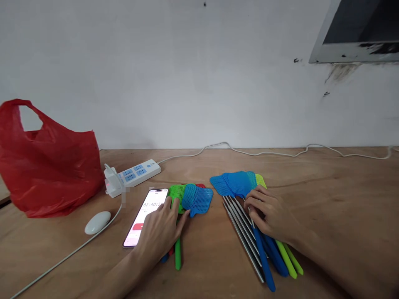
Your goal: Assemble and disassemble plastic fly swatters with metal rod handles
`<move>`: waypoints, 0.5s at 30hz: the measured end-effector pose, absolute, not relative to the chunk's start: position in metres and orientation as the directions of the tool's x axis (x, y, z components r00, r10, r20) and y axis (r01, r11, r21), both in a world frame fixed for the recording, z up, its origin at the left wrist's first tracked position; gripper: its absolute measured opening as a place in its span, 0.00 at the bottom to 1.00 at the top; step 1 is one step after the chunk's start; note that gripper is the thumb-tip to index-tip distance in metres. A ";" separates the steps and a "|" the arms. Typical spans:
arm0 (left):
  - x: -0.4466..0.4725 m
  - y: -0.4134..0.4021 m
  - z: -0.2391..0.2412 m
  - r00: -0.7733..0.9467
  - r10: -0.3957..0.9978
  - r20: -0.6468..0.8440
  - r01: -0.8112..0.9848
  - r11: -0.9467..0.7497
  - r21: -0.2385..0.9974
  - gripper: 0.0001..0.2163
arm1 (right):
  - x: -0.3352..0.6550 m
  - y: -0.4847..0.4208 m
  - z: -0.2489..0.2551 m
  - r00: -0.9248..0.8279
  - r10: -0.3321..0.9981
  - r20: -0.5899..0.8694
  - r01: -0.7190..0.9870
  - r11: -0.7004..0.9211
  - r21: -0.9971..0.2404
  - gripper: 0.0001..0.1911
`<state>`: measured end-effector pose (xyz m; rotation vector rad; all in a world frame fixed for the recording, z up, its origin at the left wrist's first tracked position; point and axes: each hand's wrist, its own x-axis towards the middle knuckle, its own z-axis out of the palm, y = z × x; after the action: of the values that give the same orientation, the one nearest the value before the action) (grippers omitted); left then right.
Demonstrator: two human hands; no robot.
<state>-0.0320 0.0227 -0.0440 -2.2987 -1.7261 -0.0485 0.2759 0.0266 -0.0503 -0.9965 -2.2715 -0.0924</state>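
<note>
My left hand [162,226] lies over a small pile of fly swatters, fingers reaching forward and thumb apart. Under and beside it show a green swatter head [177,193], a blue swatter head [199,200] and a green handle [177,254]; a red one is mostly covered. To the right, my right hand [269,211] has its fingers curled round the metal shaft of a blue-handled fly swatter [263,259]. That one belongs to a larger fanned bunch with overlapping blue heads [238,182], bare metal rods [240,232] and yellow-green handles [286,259]. The hidden shafts cannot be counted.
A lit phone [148,216] showing a timer lies beside my left hand. Further left are a white mouse-shaped object [97,222], a white power strip [134,175] with a plugged-in adapter, and a red plastic bag [52,166]. A white cable [264,154] runs along the wall.
</note>
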 end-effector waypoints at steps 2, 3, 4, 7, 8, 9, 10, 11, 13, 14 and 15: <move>-0.032 0.023 -0.044 0.290 0.934 0.208 0.950 -0.255 -0.178 0.14 | 0.276 0.026 -0.051 -0.503 0.633 0.588 0.668 0.717 -0.199 0.09; -0.032 0.023 -0.044 0.293 0.929 0.225 0.951 -0.258 -0.172 0.13 | 0.275 0.025 -0.051 -0.506 0.630 0.590 0.657 0.724 -0.210 0.09; -0.033 0.023 -0.044 0.299 0.923 0.244 0.950 -0.264 -0.165 0.12 | 0.274 0.024 -0.051 -0.510 0.624 0.592 0.641 0.734 -0.222 0.10; -0.035 0.022 -0.045 0.344 0.884 0.316 0.939 -0.322 -0.122 0.11 | 0.268 0.018 -0.048 -0.535 0.612 0.583 0.594 0.763 -0.255 0.10; -0.036 0.022 -0.046 0.362 0.867 0.343 0.932 -0.351 -0.095 0.11 | 0.265 0.015 -0.047 -0.548 0.606 0.577 0.578 0.773 -0.263 0.10; -0.037 0.023 -0.046 0.375 0.847 0.377 0.923 -0.381 -0.062 0.11 | 0.262 0.012 -0.045 -0.563 0.598 0.570 0.559 0.784 -0.270 0.10; -0.038 0.023 -0.047 0.386 0.824 0.416 0.910 -0.415 -0.021 0.11 | 0.259 0.010 -0.043 -0.579 0.590 0.563 0.541 0.794 -0.276 0.09; -0.039 0.023 -0.048 0.391 0.801 0.454 0.892 -0.451 0.027 0.12 | 0.256 0.007 -0.042 -0.595 0.582 0.554 0.524 0.804 -0.281 0.09; -0.041 0.024 -0.048 0.390 0.765 0.513 0.841 -0.523 0.139 0.12 | 0.251 0.002 -0.041 -0.620 0.571 0.538 0.502 0.816 -0.287 0.09; -0.042 0.025 -0.048 0.387 0.756 0.528 0.809 -0.553 0.198 0.12 | 0.250 0.001 -0.041 -0.630 0.570 0.528 0.497 0.818 -0.290 0.08; -0.042 0.025 -0.048 0.380 0.755 0.534 0.778 -0.574 0.257 0.12 | 0.248 0.000 -0.042 -0.637 0.570 0.519 0.494 0.818 -0.293 0.08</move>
<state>-0.0422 0.0251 -0.0476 -2.5791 -1.4327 -0.9671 0.2483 -0.0002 -0.0418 -0.7796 -2.3864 0.1637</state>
